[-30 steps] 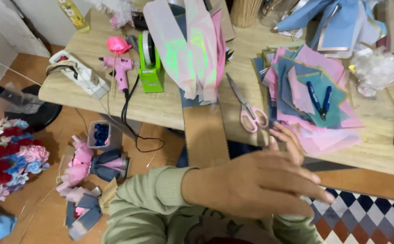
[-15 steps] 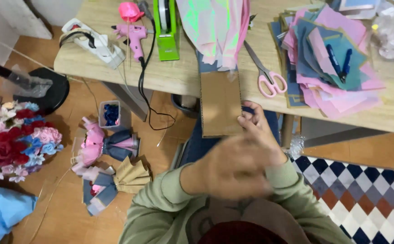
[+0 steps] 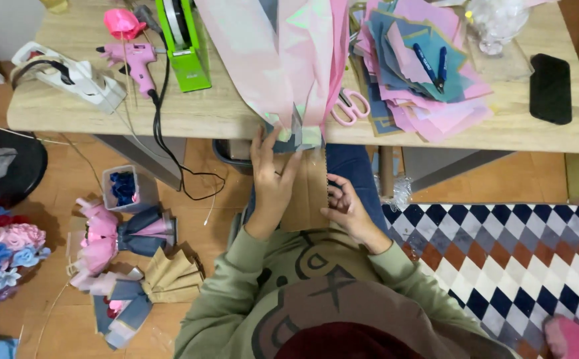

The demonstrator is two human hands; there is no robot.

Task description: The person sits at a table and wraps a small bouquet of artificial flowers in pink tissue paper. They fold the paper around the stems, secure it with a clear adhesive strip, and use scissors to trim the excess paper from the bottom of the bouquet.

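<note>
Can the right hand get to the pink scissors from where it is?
Probably yes. The right hand sits just below the table edge, and the scissors lie near that edge with nothing covering them.

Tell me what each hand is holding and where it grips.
The left hand grips the gathered lower end of the pink wrapping paper bundle. The right hand touches the brown cardboard strip at its right edge.
</note>
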